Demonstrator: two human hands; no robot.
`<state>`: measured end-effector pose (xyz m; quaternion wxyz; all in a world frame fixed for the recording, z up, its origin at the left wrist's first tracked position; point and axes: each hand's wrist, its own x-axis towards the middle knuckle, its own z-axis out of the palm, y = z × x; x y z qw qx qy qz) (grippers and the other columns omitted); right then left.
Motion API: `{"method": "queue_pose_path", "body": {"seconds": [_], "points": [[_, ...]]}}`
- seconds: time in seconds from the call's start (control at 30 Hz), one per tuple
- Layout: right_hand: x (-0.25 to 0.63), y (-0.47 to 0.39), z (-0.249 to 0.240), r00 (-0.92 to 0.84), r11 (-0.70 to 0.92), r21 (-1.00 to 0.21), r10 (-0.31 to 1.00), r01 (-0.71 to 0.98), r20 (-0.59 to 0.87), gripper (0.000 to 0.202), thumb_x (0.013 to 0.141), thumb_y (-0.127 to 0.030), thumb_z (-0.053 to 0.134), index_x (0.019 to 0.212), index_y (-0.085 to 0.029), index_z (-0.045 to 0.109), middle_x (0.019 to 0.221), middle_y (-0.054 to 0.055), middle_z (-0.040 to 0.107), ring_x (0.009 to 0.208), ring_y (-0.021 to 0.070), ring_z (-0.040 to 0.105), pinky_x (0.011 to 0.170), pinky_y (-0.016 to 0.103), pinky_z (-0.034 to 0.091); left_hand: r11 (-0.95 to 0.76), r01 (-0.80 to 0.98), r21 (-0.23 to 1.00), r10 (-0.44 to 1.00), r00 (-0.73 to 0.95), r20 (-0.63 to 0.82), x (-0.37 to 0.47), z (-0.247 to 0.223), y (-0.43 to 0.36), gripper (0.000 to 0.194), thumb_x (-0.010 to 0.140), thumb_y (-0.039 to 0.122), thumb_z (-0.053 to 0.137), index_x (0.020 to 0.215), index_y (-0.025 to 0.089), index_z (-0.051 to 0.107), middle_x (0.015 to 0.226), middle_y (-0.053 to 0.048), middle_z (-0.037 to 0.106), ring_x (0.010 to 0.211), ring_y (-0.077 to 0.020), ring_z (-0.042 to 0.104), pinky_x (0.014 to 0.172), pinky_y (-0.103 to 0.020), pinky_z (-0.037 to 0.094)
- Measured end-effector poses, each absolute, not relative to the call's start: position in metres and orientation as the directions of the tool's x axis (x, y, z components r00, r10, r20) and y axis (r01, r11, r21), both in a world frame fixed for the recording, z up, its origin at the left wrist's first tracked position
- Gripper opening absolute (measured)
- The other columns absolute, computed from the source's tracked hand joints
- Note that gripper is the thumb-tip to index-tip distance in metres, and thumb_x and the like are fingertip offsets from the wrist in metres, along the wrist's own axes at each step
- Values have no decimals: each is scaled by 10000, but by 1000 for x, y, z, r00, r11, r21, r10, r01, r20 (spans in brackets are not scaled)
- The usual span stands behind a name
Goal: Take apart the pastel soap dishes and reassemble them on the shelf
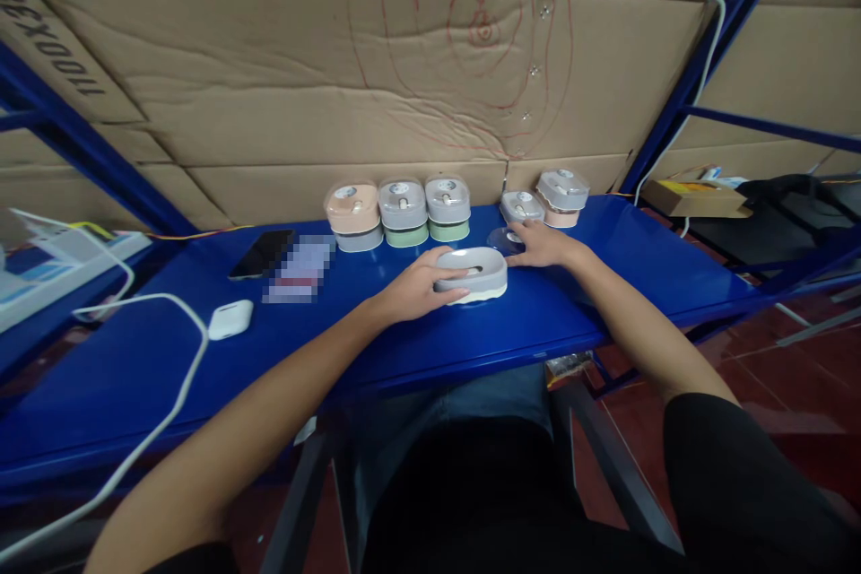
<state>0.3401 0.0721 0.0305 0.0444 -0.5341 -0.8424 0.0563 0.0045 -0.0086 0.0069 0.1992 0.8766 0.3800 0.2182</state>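
Note:
My left hand [430, 287] grips the left end of a grey oval soap box [481, 283], thumb over its rim and fingers along the side. The box stands uncovered near the middle of the blue table, with a pale base showing beneath it. Just behind it, a clear lid [501, 239] lies on the table. My right hand [542, 246] is at the lid's right edge, thumb and fingers around it. Beyond that hand stand a lidded grey soap box [523, 205] and a stack of a grey one over a peach one [563, 192].
Stacked lidded soap boxes [404, 206] line the back against a cardboard wall [269, 72]. On the left lie a black phone [262, 254], a blurred-out card [300, 269], a white earbud case [230, 319] and a white cable [192, 386]. Blue frame posts [713, 45] flank the table.

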Motion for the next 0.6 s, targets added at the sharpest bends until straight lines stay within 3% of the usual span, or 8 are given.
{"method": "queue_pose_path", "body": {"seconds": [0.3, 0.43, 0.6], "points": [[340, 70, 35, -420, 414, -135, 907, 900, -21, 1052, 854, -841, 771, 1614, -140, 576, 1512, 284, 671, 1399, 529, 645, 1139, 610, 549, -549, 706, 447, 835, 476, 274, -1, 20, -3, 617, 1030, 661, 632, 1354, 173, 829, 1657, -204, 578, 1579, -430, 537, 1347, -588, 425], [344, 70, 37, -434, 425, -161, 900, 891, -27, 1018, 850, -820, 778, 1613, -174, 587, 1520, 258, 675, 1408, 513, 641, 1164, 595, 535, -467, 795, 388, 882, 384, 273, -16, 25, 8, 588, 988, 686, 648, 1239, 189, 836, 1556, -182, 657, 1512, -434, 594, 1308, -579, 467], [349, 73, 36, -457, 444, -176, 889, 879, -40, 1094, 840, -809, 772, 1648, -105, 553, 1563, 298, 645, 1432, 540, 623, 1201, 622, 516, -432, 833, 345, 901, 381, 206, -27, 25, 20, 578, 953, 725, 661, 1138, 205, 834, 1355, -175, 740, 1363, -433, 680, 1193, -576, 552]]}}
